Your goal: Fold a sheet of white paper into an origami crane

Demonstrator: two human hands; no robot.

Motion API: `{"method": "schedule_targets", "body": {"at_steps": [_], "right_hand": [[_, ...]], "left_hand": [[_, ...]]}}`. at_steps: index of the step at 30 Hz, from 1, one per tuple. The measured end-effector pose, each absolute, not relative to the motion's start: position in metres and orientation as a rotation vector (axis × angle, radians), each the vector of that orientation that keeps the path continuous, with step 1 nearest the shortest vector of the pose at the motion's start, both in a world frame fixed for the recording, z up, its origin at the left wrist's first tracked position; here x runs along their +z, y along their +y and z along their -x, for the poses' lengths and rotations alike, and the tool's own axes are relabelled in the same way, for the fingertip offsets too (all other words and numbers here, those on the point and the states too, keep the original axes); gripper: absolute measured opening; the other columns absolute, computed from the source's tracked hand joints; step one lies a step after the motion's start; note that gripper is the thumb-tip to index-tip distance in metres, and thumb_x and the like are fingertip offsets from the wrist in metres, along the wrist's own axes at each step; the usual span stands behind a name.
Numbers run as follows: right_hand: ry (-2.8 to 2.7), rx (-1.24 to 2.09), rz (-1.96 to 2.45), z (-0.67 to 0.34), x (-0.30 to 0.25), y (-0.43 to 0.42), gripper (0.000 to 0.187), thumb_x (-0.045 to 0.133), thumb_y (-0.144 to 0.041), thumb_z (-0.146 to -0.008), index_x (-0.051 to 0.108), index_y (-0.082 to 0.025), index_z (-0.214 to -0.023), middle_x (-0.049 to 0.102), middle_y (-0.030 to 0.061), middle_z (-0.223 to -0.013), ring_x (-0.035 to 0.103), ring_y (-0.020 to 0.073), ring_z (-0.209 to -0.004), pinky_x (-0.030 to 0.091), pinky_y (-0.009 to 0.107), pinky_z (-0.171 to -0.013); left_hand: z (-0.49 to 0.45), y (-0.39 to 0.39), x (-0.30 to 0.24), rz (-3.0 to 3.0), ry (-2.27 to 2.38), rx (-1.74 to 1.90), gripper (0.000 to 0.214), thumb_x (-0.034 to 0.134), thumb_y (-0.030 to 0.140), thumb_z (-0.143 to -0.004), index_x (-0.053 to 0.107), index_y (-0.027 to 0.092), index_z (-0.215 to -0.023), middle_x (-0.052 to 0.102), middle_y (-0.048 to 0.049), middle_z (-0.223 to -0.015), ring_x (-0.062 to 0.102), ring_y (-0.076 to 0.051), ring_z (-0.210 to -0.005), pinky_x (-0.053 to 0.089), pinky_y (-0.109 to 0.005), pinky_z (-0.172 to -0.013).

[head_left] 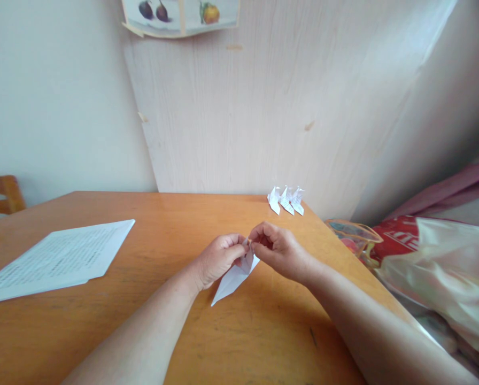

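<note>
A folded piece of white paper (232, 282) with a pointed lower end is between my hands, just above the wooden table. My left hand (222, 258) pinches its upper part between thumb and fingers. From the other side, my right hand (278, 249) grips the top tip of the same paper with thumb and forefinger. The fingers hide most of the upper folds. Beyond my right hand, three small folded paper figures (286, 201) stand in a row near the table's far right corner.
A stack of printed sheets (63, 256) lies on the wooden table (175, 214) at the left. A chair back (7, 193) shows at the far left. Beyond the right edge are plastic bags (443, 267) and a red package (400, 235). A wall stands behind the table.
</note>
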State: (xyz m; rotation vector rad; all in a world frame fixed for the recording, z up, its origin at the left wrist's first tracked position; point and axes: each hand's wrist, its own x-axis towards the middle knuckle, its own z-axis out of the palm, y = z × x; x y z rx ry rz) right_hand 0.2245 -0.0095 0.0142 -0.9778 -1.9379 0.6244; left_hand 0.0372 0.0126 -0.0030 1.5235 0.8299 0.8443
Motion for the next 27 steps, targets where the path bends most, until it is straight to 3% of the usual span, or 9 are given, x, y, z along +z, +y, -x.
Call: {"method": "schedule_targets", "body": {"at_steps": [27], "right_hand": [[-2.079, 0.206, 0.994, -0.2287, 0.0121, -0.0093, 0.015, 0.061, -0.009, -0.082, 0.059, -0.022, -0.087, 0.062, -0.0018, -0.084, 0.061, 0.0115, -0.069, 0.045, 0.024, -0.063]], "left_hand": [[-0.0385, 0.0089, -0.0006, -1.469, 0.835, 0.855, 0.017, 0.064, 0.031, -0.082, 0.06, 0.016, -0.074, 0.056, 0.002, -0.069, 0.051, -0.013, -0.067, 0.039, -0.027, -0.066]]}}
